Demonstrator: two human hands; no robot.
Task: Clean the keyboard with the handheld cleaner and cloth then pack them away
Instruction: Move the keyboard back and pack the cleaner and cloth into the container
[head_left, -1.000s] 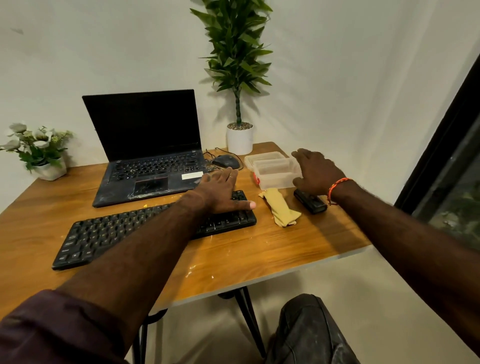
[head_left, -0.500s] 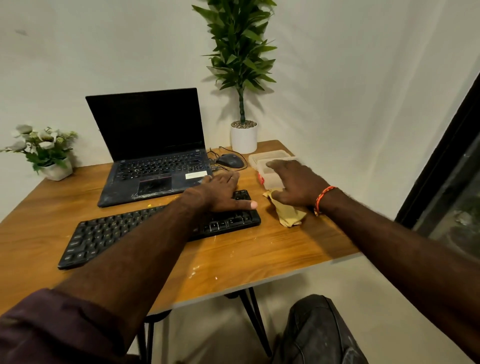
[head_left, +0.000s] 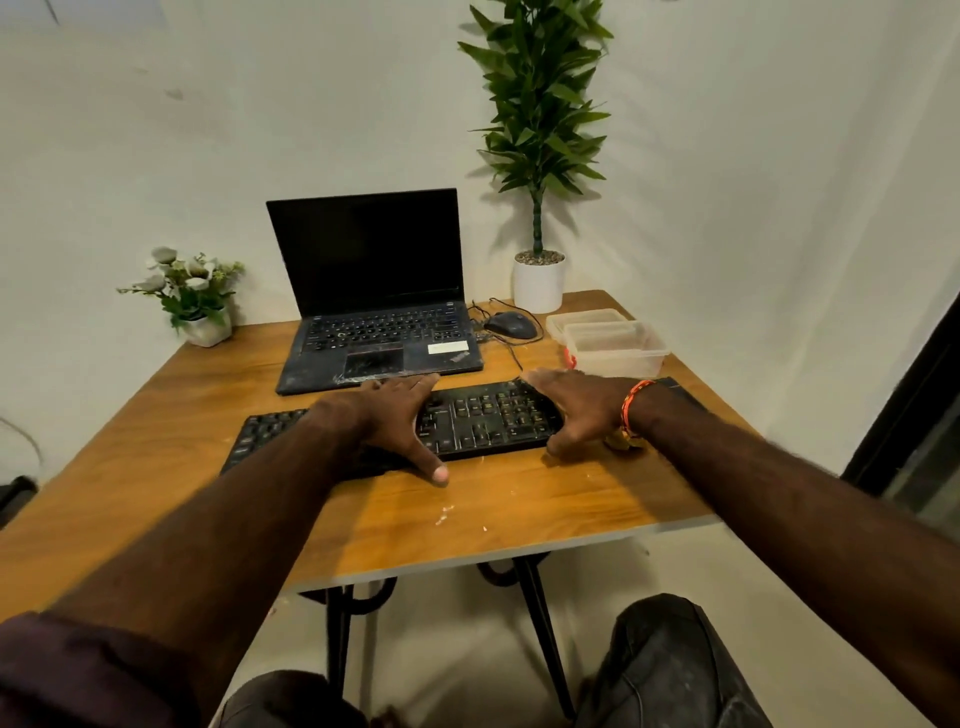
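Observation:
A black keyboard (head_left: 483, 415) lies across the middle of the wooden table (head_left: 519, 509). My left hand (head_left: 389, 421) lies flat over its middle, fingers reaching the far edge and thumb past the front edge. My right hand (head_left: 576, 410) rests spread over the keyboard's right end, thumb at the near corner. Only a scrap of the yellow cloth (head_left: 621, 442) shows under my right wrist. The black handheld cleaner (head_left: 680, 392) lies behind my right forearm, mostly hidden. A clear plastic box (head_left: 618, 348) stands open at the back right.
An open laptop (head_left: 379, 322) sits behind the keyboard, with a wired mouse (head_left: 511, 325) to its right. A tall potted plant (head_left: 537, 280) and a small flower pot (head_left: 200, 312) stand at the back. The table's right edge is close to the cleaner.
My right hand left the box and cleaner, passed over the cloth and came onto the keyboard's right end. My left hand now lies nearer the keyboard's middle.

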